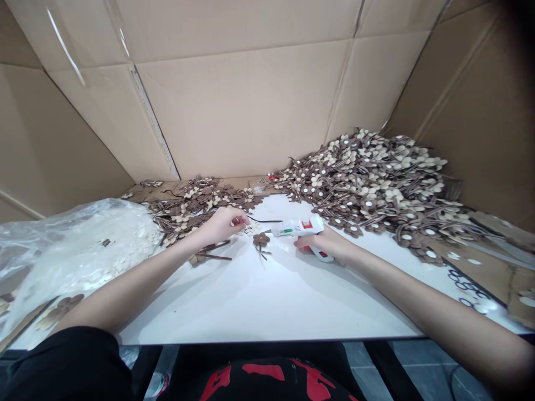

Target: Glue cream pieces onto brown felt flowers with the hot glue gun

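Note:
My right hand is wrapped round the grip of a white glue gun with orange and green parts, its nozzle pointing left. Just below the nozzle a brown felt-like flower with thin dangling strips lies on the white table. Left of it, my left hand has its fingers pinched together at a small cluster of white discs; whatever sits between the fingertips is too small to make out. Beneath my left wrist, loose brown strips lie on the table.
A high heap of brown and cream flowers rises at the back right, a smaller heap at the back left. A clear plastic bag of white discs stands left. Dark rings lie at right. Cardboard walls enclose the table.

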`<state>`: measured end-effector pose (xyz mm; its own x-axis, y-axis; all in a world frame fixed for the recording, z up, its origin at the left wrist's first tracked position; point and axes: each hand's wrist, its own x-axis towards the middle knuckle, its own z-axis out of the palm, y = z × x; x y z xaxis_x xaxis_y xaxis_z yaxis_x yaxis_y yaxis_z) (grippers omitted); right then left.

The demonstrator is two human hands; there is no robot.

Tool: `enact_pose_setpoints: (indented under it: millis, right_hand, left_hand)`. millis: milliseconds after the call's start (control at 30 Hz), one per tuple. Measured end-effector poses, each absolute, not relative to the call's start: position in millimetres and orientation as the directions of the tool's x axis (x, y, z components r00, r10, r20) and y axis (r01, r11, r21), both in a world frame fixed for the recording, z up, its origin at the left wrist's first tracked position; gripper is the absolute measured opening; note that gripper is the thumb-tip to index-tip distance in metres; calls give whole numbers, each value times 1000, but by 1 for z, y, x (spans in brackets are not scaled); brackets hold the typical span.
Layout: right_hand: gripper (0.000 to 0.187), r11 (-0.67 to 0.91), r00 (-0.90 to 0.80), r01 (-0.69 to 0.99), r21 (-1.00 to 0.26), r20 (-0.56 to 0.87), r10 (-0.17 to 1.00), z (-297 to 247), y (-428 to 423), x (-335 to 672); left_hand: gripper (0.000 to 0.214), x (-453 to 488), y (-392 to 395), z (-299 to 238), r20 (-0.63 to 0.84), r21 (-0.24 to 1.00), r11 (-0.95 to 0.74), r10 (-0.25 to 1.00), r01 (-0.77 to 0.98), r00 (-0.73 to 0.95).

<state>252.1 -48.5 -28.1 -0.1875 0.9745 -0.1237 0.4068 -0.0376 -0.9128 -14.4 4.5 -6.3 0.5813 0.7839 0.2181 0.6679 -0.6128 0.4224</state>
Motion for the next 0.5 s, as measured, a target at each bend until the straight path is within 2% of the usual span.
enact_pose_setpoints:
  millis: [100,267,367,500]
  right_hand:
    - [7,-4,-231,417,-909,-110,967,-28,-49,252]
    - [8,-5,-204,348,-937,-81,976,-24,-51,249]
    - [6,-16,-190,370,-929,-92,978,-24,-51,249]
    - [7,13,-210,367,-930,-70,975,-28,-50,249]
  left_hand:
    - [16,-14,5,-7,203,506,-559,817,656,540]
    - [21,-14,7,-17,92,708,-399,870,582,484]
    - [25,-11,7,-26,123,794,-358,886,490,447]
    - [25,-5,5,-32,178,844,-346,902,409,393]
